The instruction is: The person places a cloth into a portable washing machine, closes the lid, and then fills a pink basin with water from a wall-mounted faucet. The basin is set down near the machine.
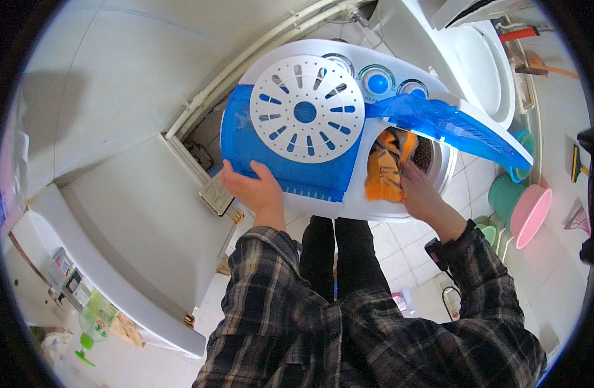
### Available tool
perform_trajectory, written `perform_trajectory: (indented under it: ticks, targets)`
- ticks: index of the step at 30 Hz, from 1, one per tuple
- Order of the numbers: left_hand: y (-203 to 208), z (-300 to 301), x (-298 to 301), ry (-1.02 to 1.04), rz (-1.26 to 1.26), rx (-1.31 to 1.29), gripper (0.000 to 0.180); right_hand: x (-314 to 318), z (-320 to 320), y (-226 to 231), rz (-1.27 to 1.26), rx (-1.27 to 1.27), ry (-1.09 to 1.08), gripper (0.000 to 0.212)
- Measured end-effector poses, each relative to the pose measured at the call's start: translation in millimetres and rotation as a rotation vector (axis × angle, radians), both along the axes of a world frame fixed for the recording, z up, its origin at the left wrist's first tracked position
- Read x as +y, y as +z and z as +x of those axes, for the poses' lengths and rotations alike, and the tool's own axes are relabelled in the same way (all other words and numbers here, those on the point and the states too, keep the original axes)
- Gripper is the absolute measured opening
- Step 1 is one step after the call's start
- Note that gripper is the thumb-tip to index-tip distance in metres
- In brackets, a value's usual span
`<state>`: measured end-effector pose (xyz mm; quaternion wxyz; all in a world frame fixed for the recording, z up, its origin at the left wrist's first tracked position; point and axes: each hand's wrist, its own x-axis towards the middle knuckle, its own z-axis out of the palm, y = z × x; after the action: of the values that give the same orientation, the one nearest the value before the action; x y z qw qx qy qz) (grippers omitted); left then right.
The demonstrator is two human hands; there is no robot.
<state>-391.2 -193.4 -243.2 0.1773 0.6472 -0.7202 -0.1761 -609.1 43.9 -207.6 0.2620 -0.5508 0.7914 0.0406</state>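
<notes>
A white twin-tub washing machine (pixel 297 205) stands before me. My left hand (pixel 255 189) rests on the front left corner of its blue lid (pixel 242 139), thumb and fingers apart. A white round slotted disc (pixel 339 132) lies flat on that lid. On the right, a second blue lid (pixel 452 119) is raised over the spin tub (pixel 425 155). My right hand (pixel 421 193) reaches into this opening, its fingers closed on an orange cloth with dark stripes (pixel 382 178). The cloth hangs partly over the tub's front rim; its lower part is hidden inside.
Dials (pixel 377 82) line the machine's back panel. A white washbasin (pixel 481 64) stands behind it at the right. Green and pink basins (pixel 530 215) hang or stand along the right wall. A white bathtub (pixel 116 271) takes up the left, with a green bottle (pixel 98 315) nearby.
</notes>
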Motion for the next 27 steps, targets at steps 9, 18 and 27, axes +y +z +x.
perform_trajectory:
  ticks: [9, 18, 27]
  targets:
    - [-5, 4, 2, -0.036, -0.079, -0.076, 0.057, -8, -47, -63, 0.579, -0.140, -0.386, 0.023]
    - [-4, 4, 1, -0.023, -0.033, -0.044, 0.058, -23, -46, -124, 0.541, -0.142, -0.350, 0.020]
    - [0, 2, 2, -0.020, -0.028, -0.071, 0.058, -13, -51, -114, 0.476, -0.132, -0.444, 0.017]
